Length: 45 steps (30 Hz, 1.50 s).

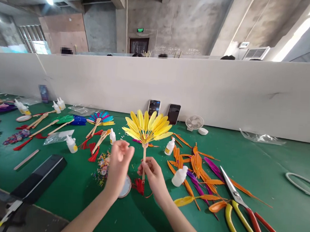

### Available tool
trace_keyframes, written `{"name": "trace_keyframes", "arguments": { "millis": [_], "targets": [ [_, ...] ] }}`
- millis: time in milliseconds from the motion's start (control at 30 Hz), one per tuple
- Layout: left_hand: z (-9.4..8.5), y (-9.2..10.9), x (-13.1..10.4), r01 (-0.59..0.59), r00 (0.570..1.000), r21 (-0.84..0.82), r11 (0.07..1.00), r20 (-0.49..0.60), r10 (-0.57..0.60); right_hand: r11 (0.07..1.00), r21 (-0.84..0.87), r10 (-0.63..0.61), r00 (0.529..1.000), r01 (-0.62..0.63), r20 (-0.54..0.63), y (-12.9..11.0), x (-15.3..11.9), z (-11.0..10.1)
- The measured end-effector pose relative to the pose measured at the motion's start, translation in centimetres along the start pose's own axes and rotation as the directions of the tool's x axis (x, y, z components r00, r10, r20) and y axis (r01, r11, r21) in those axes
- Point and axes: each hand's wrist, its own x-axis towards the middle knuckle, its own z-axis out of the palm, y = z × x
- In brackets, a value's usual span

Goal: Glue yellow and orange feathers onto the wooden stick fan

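Observation:
A fan of yellow feathers (147, 127) stands upright on a thin wooden handle, a red tassel (139, 186) hanging at its lower end. The handle is pinched between the thumb and fingers of my right hand (152, 170). To the left of the handle, my left hand (120, 163) is raised with its fingers curled inward; whether anything small is between them is hidden. Behind that hand lie a round white dish (125, 188) and a pile of small coloured dried flowers (102, 169), both partly covered.
Orange and purple feathers (198, 165), white glue bottles (179, 176) and large scissors (235, 196) lie right. Several feather fans (100, 118) and a black box (40, 178) are left. Two phones (174, 113) and a small fan (194, 122) stand by the white partition (212, 91).

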Motion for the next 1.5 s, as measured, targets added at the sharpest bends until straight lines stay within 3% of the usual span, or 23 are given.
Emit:
{"name": "trace_keyframes", "arguments": {
  "millis": [167, 333, 533, 667, 767, 900, 1033, 1233, 1367, 1500],
  "targets": [
    [1.6, -1.1, 0.8, 0.167, 0.964, 0.029, 0.985, 0.207, -0.17, 1.0, -0.001, -0.023, 0.999, 0.023, 0.035, 0.2, 0.2, 0.2],
    [2.3, -2.1, 1.9, 0.192, 0.924, -0.023, 0.981, 0.341, -0.173, 1.0, -0.012, -0.022, 0.996, 0.023, 0.083, 0.6, -0.1, 0.5],
    [1.8, -2.2, 2.0, 0.157, 0.93, -0.052, 0.986, 0.344, -0.13, 0.998, -0.043, -0.039, 0.989, 0.045, 0.143, 0.9, -0.6, 0.7],
    [1.5, -2.2, 1.9, 0.226, 0.925, -0.114, 0.967, 0.336, -0.177, 0.99, -0.116, -0.053, 0.98, 0.076, 0.191, 1.3, -0.8, 0.9],
    [1.3, -2.3, 2.0, 0.229, 0.924, -0.146, 0.962, 0.345, -0.167, 0.969, -0.206, -0.109, 0.984, 0.136, 0.14, 1.6, -0.7, 0.7],
    [1.1, -2.3, 2.0, 0.195, 0.926, -0.17, 0.966, 0.357, -0.125, 0.924, -0.325, -0.224, 0.974, 0.203, -0.028, 1.2, -0.4, 0.0],
    [1.1, -2.1, 1.9, 0.225, 0.923, -0.167, 0.96, 0.352, -0.155, 0.81, -0.458, -0.449, 0.89, 0.366, -0.082, 0.0, 0.0, -0.8],
    [1.4, -2.4, 1.4, 0.289, 0.901, -0.181, 0.94, 0.382, -0.203, 0.484, -0.687, -0.7, 0.711, 0.542, 0.068, -1.6, 0.8, -1.3],
    [1.7, -2.8, 0.9, 0.304, 0.909, -0.204, 0.931, 0.353, -0.22, 0.324, -0.782, -0.724, 0.671, 0.533, 0.158, -1.6, 1.2, -1.1],
    [1.9, -3.3, 0.5, 0.317, 0.922, -0.228, 0.921, 0.304, -0.242, 0.288, -0.804, -0.721, 0.671, 0.521, 0.176, -1.1, 1.3, -0.9]
  ]
}}
